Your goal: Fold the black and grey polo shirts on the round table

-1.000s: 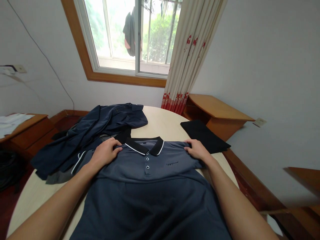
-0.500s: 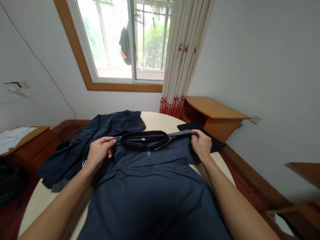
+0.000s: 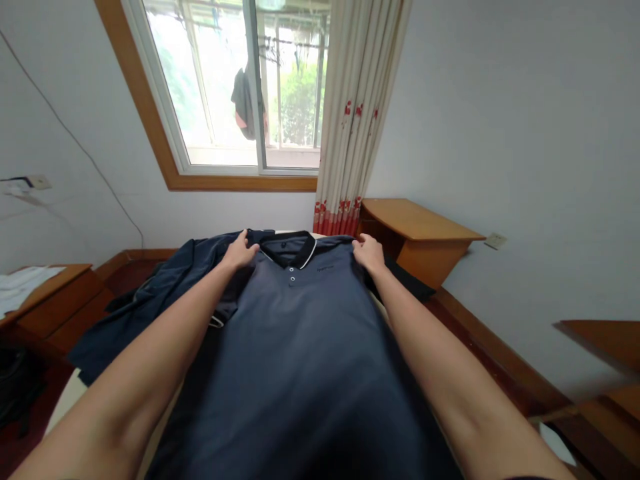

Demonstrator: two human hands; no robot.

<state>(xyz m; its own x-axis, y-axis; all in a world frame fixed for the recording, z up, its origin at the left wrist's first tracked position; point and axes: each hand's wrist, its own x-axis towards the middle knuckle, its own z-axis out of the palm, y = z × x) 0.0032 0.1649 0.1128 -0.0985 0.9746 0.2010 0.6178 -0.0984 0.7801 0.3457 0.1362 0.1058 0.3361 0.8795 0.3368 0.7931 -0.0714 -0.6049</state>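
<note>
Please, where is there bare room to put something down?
The desk beside the curtain shows bare wood. The table is crowded: shirt and clothes pile leave narrow strips, one between the pile and the left forearm.

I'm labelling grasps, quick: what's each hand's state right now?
Left hand: closed, holding the polo shirt at one shoulder.
Right hand: closed, holding the polo shirt at the other shoulder.

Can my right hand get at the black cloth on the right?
Probably yes: the black cloth lies close by, but your right hand would first have to let go of the polo shirt at its shoulder.
</note>
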